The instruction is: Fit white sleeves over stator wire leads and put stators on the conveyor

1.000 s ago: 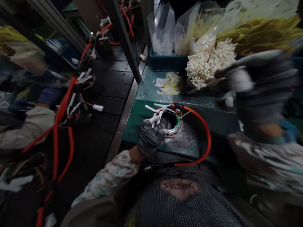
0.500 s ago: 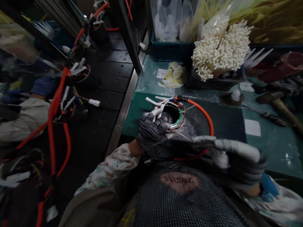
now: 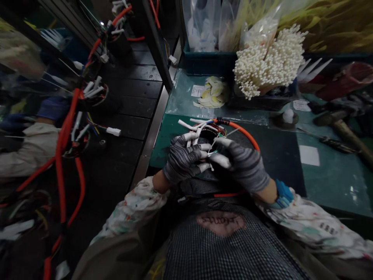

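A ring-shaped motor stator (image 3: 207, 134) with copper windings, white sleeved leads (image 3: 187, 125) and an orange cable (image 3: 244, 133) lies on a dark mat. My left hand (image 3: 186, 158), in a grey striped glove with white fingertips, curls around its near left side and grips it. My right hand (image 3: 246, 162), gloved alike, is bent over the near right side of the ring. Between its thumb and forefinger and the left fingertips runs a thin pale strand (image 3: 214, 144). The right fingers appear closed on that strand. Both hands partly hide the ring's near edge.
Behind the ring are a heap of pale yellow slips (image 3: 214, 92) and a bundle of white-headed sticks (image 3: 269, 62). A hammer (image 3: 345, 132) and a thin tool (image 3: 339, 144) lie right. More wired stators (image 3: 76, 144) stand left, near a co-worker's blue-gloved hand (image 3: 54, 107).
My right hand has moved left and inward, from the right of the mat to the ring beside my left hand. My left hand keeps its grip on the ring.
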Demonstrator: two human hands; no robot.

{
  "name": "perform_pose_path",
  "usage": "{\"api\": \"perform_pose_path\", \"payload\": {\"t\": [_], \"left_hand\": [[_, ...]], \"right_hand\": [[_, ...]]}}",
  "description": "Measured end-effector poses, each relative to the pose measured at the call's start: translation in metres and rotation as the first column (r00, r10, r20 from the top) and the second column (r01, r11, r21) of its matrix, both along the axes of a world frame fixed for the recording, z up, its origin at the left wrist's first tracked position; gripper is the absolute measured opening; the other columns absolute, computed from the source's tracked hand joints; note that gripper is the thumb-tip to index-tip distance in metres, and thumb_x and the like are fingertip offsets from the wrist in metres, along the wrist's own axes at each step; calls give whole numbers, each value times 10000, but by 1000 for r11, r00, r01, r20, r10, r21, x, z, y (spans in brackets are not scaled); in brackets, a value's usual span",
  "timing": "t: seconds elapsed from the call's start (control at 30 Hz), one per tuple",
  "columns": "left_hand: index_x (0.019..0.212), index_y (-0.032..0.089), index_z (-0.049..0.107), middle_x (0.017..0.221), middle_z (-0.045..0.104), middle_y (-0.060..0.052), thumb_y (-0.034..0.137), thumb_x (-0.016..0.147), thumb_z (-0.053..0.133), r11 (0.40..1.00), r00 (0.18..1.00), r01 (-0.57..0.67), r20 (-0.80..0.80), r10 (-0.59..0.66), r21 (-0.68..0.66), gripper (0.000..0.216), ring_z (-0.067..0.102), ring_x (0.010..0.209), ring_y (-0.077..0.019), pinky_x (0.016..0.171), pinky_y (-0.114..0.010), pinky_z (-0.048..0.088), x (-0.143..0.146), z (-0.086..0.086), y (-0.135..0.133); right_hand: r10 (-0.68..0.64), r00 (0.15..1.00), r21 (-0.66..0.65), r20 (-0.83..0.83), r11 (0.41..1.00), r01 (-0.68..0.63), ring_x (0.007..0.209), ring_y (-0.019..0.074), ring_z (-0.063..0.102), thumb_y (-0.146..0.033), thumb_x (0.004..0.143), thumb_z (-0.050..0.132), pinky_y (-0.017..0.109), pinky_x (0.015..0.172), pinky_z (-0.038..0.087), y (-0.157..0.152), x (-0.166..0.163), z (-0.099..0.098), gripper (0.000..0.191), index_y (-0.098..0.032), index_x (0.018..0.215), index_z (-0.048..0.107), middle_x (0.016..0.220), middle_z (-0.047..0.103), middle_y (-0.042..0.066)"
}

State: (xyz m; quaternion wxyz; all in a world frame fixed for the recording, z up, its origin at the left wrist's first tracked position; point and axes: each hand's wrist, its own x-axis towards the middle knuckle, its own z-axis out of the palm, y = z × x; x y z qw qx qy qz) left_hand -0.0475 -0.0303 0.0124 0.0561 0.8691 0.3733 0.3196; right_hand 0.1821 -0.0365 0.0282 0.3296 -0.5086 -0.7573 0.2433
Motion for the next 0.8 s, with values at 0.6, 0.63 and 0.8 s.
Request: {"api": "perform_pose_path", "payload": {"t": [0.6,0.63,0.8], "left_hand": [[972,285,776,1061,811,-15,477,945,784,999,1000,-26,6,26,30,194,624,1340,-303,1128,-533,491,3,-6,1],[976,287,777,1061,809,-17,478,948,781,999,1000,-25,8,24,36,193,620,1341,-304,1119,-530,490,3,-6,1],[976,286,787,1040,818,0,470,911,816,999,998,-50,-34,50,13,197,633,1321,-311,1109,-518,488,4,-3,0]], "right_hand": [[111,937,-246,-331,948,-199,621,192,656,-383,948,755,352,574,587,22,9,21,130,-294,1007,828,778,761,21],[114,937,-247,-331,948,-203,615,191,653,-389,956,747,357,580,590,22,10,19,142,-292,1021,827,779,760,22],[332,891,-110,-310,918,-380,805,224,750,-417,987,708,417,806,644,17,14,5,179,-288,1038,822,947,807,53]]}}
